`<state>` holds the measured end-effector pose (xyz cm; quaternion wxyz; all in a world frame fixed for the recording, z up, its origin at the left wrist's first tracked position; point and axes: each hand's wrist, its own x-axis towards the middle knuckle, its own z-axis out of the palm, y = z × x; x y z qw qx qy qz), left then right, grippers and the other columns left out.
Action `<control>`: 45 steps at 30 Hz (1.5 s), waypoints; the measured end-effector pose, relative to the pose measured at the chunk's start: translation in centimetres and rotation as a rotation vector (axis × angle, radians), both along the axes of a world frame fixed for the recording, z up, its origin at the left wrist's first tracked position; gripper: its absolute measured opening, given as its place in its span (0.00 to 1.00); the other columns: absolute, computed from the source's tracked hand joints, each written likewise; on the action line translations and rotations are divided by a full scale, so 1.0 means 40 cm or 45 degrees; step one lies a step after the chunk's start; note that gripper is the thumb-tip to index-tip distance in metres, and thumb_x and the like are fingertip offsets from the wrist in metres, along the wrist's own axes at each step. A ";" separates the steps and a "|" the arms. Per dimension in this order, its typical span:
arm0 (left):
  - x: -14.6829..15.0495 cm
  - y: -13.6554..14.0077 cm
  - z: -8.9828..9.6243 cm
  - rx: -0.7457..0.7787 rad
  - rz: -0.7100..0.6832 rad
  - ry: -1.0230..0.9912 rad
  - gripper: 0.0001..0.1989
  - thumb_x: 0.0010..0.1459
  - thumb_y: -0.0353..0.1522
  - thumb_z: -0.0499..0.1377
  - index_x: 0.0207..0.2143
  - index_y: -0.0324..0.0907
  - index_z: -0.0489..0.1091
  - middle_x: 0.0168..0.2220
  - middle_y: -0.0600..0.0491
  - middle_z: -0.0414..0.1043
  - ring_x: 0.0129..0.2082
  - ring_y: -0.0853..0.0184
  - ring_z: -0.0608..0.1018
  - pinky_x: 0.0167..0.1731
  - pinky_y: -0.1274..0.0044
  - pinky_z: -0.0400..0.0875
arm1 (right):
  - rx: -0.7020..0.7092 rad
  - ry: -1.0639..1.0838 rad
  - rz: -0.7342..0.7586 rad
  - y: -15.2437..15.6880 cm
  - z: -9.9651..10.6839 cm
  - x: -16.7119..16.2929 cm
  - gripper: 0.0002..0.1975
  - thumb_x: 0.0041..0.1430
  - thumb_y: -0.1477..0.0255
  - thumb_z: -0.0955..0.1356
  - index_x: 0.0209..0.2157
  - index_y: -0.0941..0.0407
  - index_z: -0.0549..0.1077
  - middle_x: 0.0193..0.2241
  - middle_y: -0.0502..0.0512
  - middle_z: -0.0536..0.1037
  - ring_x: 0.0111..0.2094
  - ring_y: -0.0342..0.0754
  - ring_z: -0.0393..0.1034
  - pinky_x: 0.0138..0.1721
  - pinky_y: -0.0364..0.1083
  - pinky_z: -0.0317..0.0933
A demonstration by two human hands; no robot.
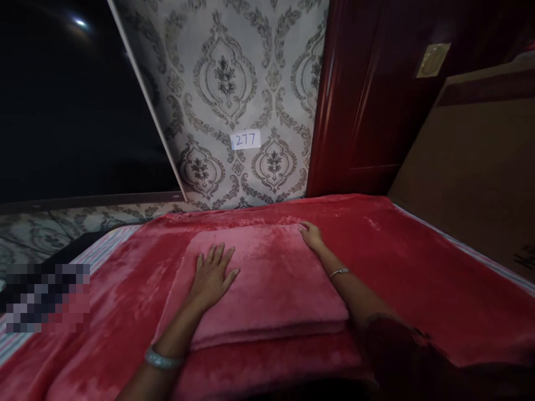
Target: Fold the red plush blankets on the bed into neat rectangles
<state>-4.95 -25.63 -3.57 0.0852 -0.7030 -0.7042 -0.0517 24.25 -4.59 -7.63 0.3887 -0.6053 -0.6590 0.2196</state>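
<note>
A pink plush blanket (276,278), folded into a flat rectangle with layers showing along its near edge, lies in front of me. Beneath it spreads a red plush blanket (388,278). My left hand (211,278) rests flat on the left part of the pink blanket, fingers spread, a pale bangle at the wrist. At the far right corner of the folded blanket, my right hand (311,235) has its fingers curled over the edge, pinching it. The undersides of those fingers are hidden. A thin silver bracelet circles that wrist.
A large dark screen (83,111) hangs at the left over patterned wallpaper (225,72). A label marked 277 (246,139) is stuck to the wall. Dark red wooden panelling (355,100) and a big cardboard box (476,167) stand at the right. Striped cloth (106,248) shows beside the red blanket.
</note>
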 end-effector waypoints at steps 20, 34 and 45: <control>0.210 0.262 0.055 0.017 -0.319 -0.169 0.23 0.69 0.38 0.48 0.62 0.41 0.65 0.61 0.41 0.68 0.63 0.53 0.67 0.64 0.52 0.54 | 0.074 -0.528 0.071 -0.095 0.074 -0.177 0.23 0.62 0.77 0.59 0.53 0.60 0.77 0.48 0.66 0.81 0.51 0.56 0.75 0.57 0.53 0.61; -0.009 0.256 0.041 -0.152 0.042 -0.208 0.29 0.66 0.49 0.50 0.63 0.45 0.65 0.63 0.42 0.67 0.63 0.49 0.67 0.64 0.53 0.52 | 0.210 -0.687 0.067 -0.122 0.038 -0.169 0.22 0.64 0.76 0.58 0.49 0.60 0.79 0.44 0.64 0.82 0.47 0.55 0.75 0.53 0.51 0.61; -0.253 0.183 0.007 -0.138 0.384 -0.360 0.32 0.70 0.42 0.34 0.67 0.35 0.58 0.67 0.40 0.60 0.67 0.58 0.65 0.62 0.66 0.61 | 0.071 -0.621 0.051 -0.139 0.076 -0.175 0.22 0.66 0.75 0.57 0.52 0.60 0.78 0.49 0.63 0.81 0.52 0.55 0.73 0.57 0.51 0.59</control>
